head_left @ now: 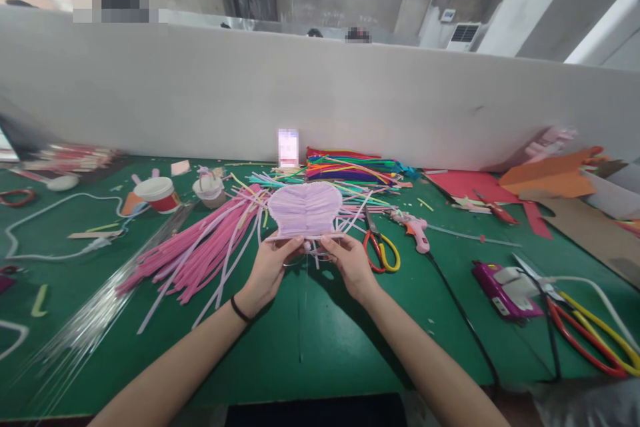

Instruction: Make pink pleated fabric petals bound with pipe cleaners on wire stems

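Observation:
A pale lilac shape made of pipe cleaners (306, 208), with a rounded, lobed top and a straight bottom edge, is held up above the table. My left hand (273, 265) pinches its lower left corner between thumb and fingers. On the lower right corner my right hand (349, 261) has the same kind of pinch. Loose stem ends and a thin wire hang below the shape between both hands. Just left lies a bundle of pink pipe cleaners (200, 250). Scissors with red and yellow handles (381, 250) rest beside my right hand.
On the green table (340, 360), a pink glue gun (417, 233) lies to the right, its black cord running forward. Larger scissors (590, 333) sit near a purple power strip (500, 297). Clear sticks (95, 313), a paper cup (159, 195) and a phone (288, 148) are also there.

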Tool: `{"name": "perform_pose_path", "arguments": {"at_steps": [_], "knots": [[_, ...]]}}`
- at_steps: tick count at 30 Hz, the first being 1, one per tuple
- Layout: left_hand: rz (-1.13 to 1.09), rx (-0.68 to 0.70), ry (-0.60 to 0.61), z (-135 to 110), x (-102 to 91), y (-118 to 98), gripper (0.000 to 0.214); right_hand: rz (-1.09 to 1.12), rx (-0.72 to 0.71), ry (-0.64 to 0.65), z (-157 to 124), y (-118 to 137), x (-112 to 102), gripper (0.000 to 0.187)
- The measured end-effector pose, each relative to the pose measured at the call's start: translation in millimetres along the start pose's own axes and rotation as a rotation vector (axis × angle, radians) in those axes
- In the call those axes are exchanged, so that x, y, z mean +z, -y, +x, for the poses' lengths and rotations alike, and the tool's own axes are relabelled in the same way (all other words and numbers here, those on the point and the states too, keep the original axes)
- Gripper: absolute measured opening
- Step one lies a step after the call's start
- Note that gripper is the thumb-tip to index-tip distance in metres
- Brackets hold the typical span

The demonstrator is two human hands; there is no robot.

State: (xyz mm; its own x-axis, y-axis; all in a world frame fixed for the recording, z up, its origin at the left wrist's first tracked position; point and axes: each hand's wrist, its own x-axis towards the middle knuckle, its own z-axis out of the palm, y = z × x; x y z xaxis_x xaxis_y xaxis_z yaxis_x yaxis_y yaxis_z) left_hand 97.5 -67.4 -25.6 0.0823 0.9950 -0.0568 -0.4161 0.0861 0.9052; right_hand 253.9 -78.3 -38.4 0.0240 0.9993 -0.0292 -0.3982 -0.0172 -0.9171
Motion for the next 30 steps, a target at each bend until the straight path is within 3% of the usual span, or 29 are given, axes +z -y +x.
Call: {"name": "perform_pose_path", "arguments": {"at_steps": [16,30], "knots": [[0.017,0.011,0.042,0.4,-1.6,-0.1,0.023,-0.008,0.189,0.17,-3.3,-0.7,0.3,0.026],[0.014,0.031,0.028,-1.5,-1.1,4.5,0.021,-0.123,-0.061,-0.101,0.4,-4.2,1.6,0.029]]}}
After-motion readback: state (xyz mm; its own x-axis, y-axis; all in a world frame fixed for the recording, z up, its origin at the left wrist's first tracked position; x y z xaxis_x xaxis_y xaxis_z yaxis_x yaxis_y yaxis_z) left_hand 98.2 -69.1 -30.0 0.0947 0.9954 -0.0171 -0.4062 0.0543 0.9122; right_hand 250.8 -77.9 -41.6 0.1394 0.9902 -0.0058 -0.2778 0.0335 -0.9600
